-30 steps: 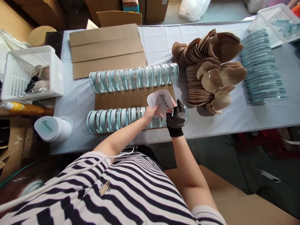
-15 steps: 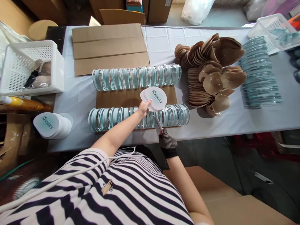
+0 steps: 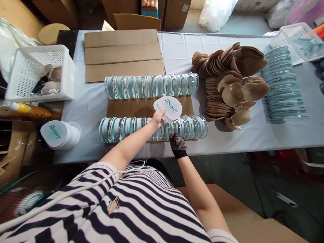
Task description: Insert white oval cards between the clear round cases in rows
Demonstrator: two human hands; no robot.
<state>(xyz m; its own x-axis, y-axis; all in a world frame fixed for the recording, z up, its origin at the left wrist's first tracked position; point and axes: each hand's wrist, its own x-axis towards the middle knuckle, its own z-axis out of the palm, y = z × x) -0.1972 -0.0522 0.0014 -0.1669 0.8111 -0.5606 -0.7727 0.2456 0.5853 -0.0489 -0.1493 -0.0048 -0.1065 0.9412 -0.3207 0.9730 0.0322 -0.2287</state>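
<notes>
Head view: the bare left hand (image 3: 157, 118) pinches a fanned stack of white printed cards (image 3: 167, 108) by its lower left edge, thumb on top, the cards rising just above the fingers over the near row of clear cases (image 3: 152, 128). The gloved right hand (image 3: 176, 143) has its fingertips pressed against that row's near side, directly below the cards; whether it grips anything I cannot tell.

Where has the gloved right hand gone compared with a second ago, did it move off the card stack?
Yes. The right hand left the card stack and dropped to the near edge of the front row of clear cases; the left hand holds the stack alone.
</notes>
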